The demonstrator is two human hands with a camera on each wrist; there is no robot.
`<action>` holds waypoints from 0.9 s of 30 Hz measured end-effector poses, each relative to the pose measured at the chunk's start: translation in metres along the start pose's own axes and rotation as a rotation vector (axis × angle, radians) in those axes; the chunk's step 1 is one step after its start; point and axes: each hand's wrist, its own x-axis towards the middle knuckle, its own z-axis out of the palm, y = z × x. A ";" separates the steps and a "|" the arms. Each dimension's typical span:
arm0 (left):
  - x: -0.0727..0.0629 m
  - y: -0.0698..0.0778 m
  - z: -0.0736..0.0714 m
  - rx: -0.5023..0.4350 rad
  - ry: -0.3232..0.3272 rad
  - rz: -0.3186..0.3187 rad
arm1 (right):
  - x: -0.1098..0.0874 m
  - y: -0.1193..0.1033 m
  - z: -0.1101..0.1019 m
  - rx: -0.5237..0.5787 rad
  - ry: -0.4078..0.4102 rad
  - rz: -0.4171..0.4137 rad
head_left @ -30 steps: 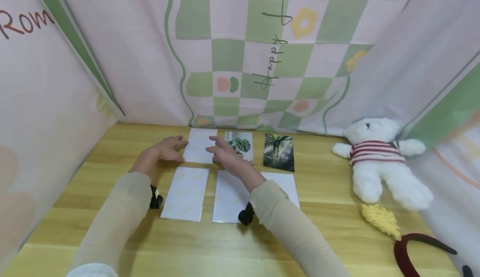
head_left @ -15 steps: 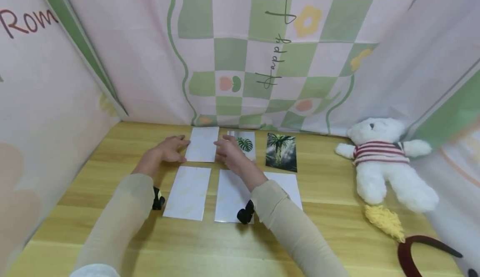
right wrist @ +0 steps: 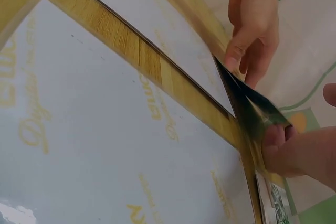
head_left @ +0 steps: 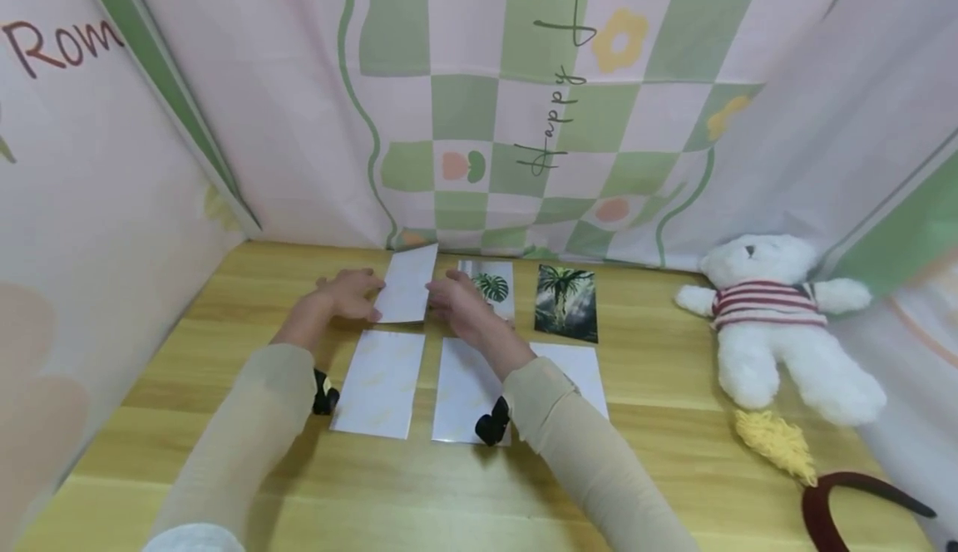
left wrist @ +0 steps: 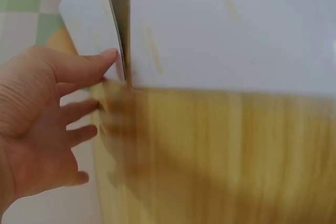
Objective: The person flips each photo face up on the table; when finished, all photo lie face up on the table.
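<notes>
From right wrist only, the card's underside [right wrist: 251, 104] shows.

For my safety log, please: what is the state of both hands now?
Left hand: open, thumb at the tilted photo card's edge.
Right hand: closed, pinching that card's opposite edge.

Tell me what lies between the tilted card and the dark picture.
Between the tilted card and the dark picture, the head view shows the green leaf picture, partly hidden by the right hand, then a bare strip of table.
</notes>
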 end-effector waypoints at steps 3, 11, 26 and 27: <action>0.003 0.006 0.000 -0.009 0.030 -0.018 | 0.001 0.000 0.002 0.014 -0.045 -0.009; 0.015 0.017 0.004 -0.101 0.140 0.093 | 0.003 0.002 0.002 -0.004 -0.117 -0.041; 0.018 0.034 0.009 -0.593 0.125 0.046 | -0.001 0.005 0.002 0.025 -0.210 -0.018; 0.018 0.035 0.010 -0.629 0.108 0.047 | -0.001 0.006 0.003 0.007 -0.216 -0.025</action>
